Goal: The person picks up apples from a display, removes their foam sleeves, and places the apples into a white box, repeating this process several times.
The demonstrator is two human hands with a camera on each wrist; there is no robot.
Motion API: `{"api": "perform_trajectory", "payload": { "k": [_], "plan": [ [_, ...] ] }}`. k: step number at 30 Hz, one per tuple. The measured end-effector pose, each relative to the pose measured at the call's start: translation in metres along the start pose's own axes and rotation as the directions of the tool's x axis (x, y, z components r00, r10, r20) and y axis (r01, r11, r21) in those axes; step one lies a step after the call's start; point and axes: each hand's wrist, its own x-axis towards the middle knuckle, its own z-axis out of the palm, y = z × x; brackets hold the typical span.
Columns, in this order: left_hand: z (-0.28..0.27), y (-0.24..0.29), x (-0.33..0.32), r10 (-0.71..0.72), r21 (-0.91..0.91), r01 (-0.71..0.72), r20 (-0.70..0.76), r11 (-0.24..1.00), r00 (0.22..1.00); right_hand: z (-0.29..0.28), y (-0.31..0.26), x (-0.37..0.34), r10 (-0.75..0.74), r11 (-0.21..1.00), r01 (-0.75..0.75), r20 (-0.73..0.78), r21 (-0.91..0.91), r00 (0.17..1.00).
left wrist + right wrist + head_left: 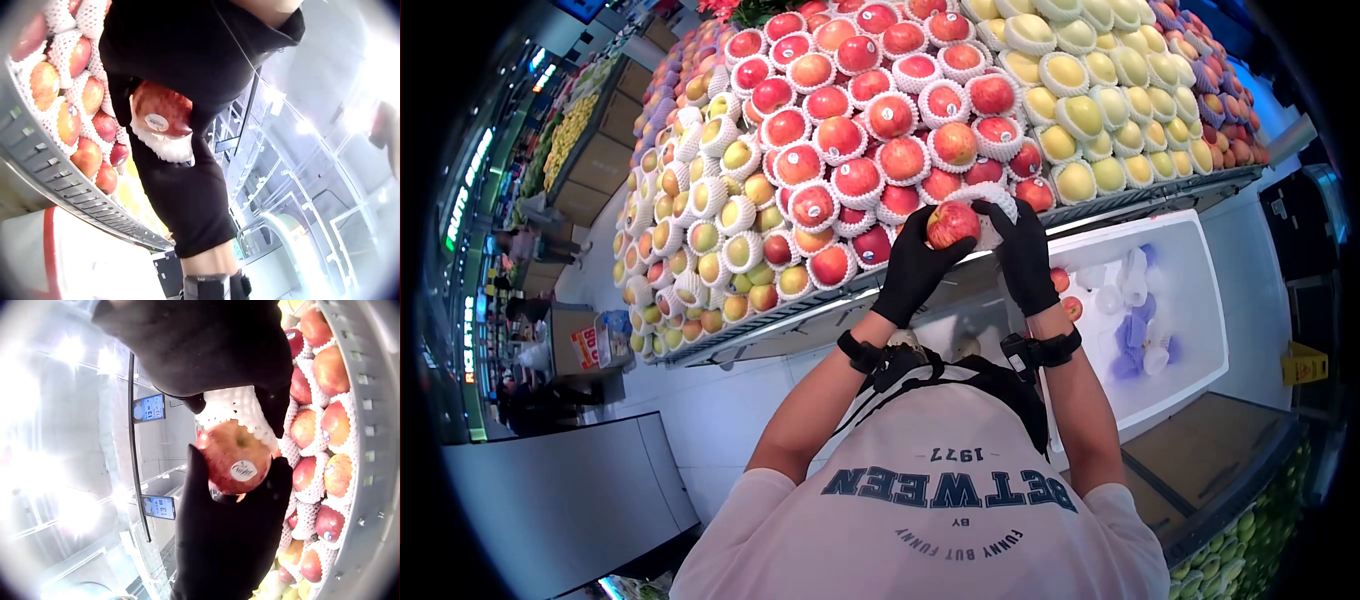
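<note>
Both hands wear black gloves and meet in front of the fruit display. My left hand [922, 270] grips a red apple [953, 225] with a round white sticker [243, 470]. Fingers and thumb of that hand wrap its sides in the right wrist view. My right hand [1025, 258] holds a white foam net [992, 200], pinched at the net's edge. Seen from the right wrist, the foam net [234, 406] lies against one end of the apple [228, 453], whose stickered side is bare. The left wrist view shows the net [164, 145] along the apple's edge.
Netted red apples [890, 115] are stacked ahead, with yellow fruit [1090, 110] to their right and paler apples [720, 220] to their left. A grey metal rail [1160, 190] edges the display. Below right stands a white foam box [1200, 300] holding loose apples [1071, 308] and purple nets [1135, 335].
</note>
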Motion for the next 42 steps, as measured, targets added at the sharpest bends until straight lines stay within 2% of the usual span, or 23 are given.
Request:
{"api": "perform_trajectory", "payload": {
  "k": [4,6,8,9,12,14,15,17,21,26,27,28,29,30,31,32,33,35,36,37,38,39,42],
  "plan": [
    [-0.010,-0.004,0.005,-0.281,-0.621,0.443,0.346,0.647,0.895,-0.028,0.016,0.004,-0.174,0.943,0.189,0.079,-0.273,0.982],
    [-0.015,-0.009,0.006,-0.235,-0.726,0.569,0.520,0.385,0.822,-0.043,0.021,0.007,-0.007,0.978,0.012,0.024,-0.210,1.000],
    [-0.014,-0.003,-0.001,0.054,-0.632,0.253,0.424,0.733,0.904,-0.056,0.017,0.004,0.163,0.987,-0.163,-0.007,0.009,0.987],
    [-0.012,-0.006,0.001,0.075,-0.595,0.208,0.414,0.777,0.907,-0.065,0.011,-0.001,0.057,0.993,-0.057,-0.002,-0.100,0.998],
    [-0.006,-0.015,0.004,-0.114,-0.480,0.290,0.362,0.828,0.925,-0.117,0.024,-0.013,0.247,0.968,-0.249,-0.123,-0.008,0.961],
    [-0.003,0.005,-0.010,0.017,-0.104,0.018,0.324,0.994,0.946,-0.153,0.039,-0.032,0.329,0.938,-0.344,-0.222,-0.031,0.918],
    [-0.001,0.001,-0.011,0.142,0.316,-0.242,0.306,0.918,0.941,-0.170,0.047,-0.043,0.362,0.925,-0.380,-0.260,-0.019,0.895],
    [-0.001,-0.012,-0.011,0.242,0.555,-0.361,0.277,0.750,0.930,-0.213,0.075,-0.068,0.459,0.853,-0.513,-0.334,-0.093,0.823],
    [0.010,0.000,-0.023,0.168,0.366,-0.261,0.267,0.893,0.949,-0.270,0.099,-0.113,0.592,0.699,-0.699,-0.427,-0.151,0.684],
    [0.009,-0.028,-0.023,0.159,0.375,-0.289,0.340,0.881,0.927,-0.329,0.152,-0.163,0.676,0.730,-0.618,-0.436,0.291,0.594],
    [0.010,-0.028,-0.023,0.138,0.362,-0.269,0.349,0.892,0.927,-0.343,0.157,-0.174,0.588,0.802,-0.565,-0.423,0.195,0.690],
    [0.014,-0.023,-0.024,0.170,0.408,-0.315,0.352,0.857,0.920,-0.354,0.154,-0.179,0.376,0.815,-0.522,-0.457,-0.251,0.806],
    [0.020,-0.013,-0.026,0.202,0.453,-0.358,0.357,0.817,0.912,-0.356,0.141,-0.179,0.168,0.653,-0.392,-0.381,-0.648,0.909],
    [0.025,-0.008,-0.027,0.233,0.495,-0.399,0.363,0.772,0.902,-0.360,0.126,-0.176,0.185,0.419,-0.498,-0.466,-0.759,0.865],
    [0.027,-0.011,-0.026,0.196,0.498,-0.356,0.344,0.791,0.918,-0.394,0.164,-0.178,0.224,0.794,-0.464,-0.521,-0.393,0.824],
    [0.030,-0.015,-0.025,0.159,0.499,-0.311,0.325,0.809,0.932,-0.430,0.204,-0.181,0.261,0.959,-0.274,-0.573,0.067,0.777],
    [0.033,-0.018,-0.025,0.120,0.498,-0.266,0.306,0.825,0.944,-0.431,0.197,-0.180,0.245,0.968,-0.222,-0.596,0.114,0.765],
    [0.041,-0.009,-0.025,0.086,0.551,-0.311,0.396,0.774,0.914,-0.391,0.147,-0.180,0.094,0.821,-0.364,-0.525,-0.440,0.846],
    [0.044,-0.006,-0.025,0.064,0.575,-0.334,0.438,0.747,0.897,-0.377,0.133,-0.176,0.123,0.814,-0.366,-0.481,-0.452,0.868],
    [0.046,-0.013,-0.025,-0.112,0.202,0.031,0.406,0.979,0.907,-0.364,0.121,-0.172,0.231,0.897,-0.370,-0.458,-0.243,0.859],
    [0.049,-0.024,-0.024,-0.277,-0.218,0.406,0.449,0.888,0.849,-0.361,0.117,-0.162,0.444,0.878,-0.306,-0.385,0.368,0.809],
    [0.052,-0.031,-0.022,-0.379,-0.549,0.667,0.554,0.504,0.742,-0.357,0.114,-0.155,0.522,0.811,-0.368,-0.279,0.455,0.806],
    [0.065,-0.034,-0.017,-0.323,-0.307,0.538,0.538,0.785,0.779,-0.306,0.088,-0.133,0.488,0.861,-0.473,-0.049,0.186,0.871]
  ]
}}
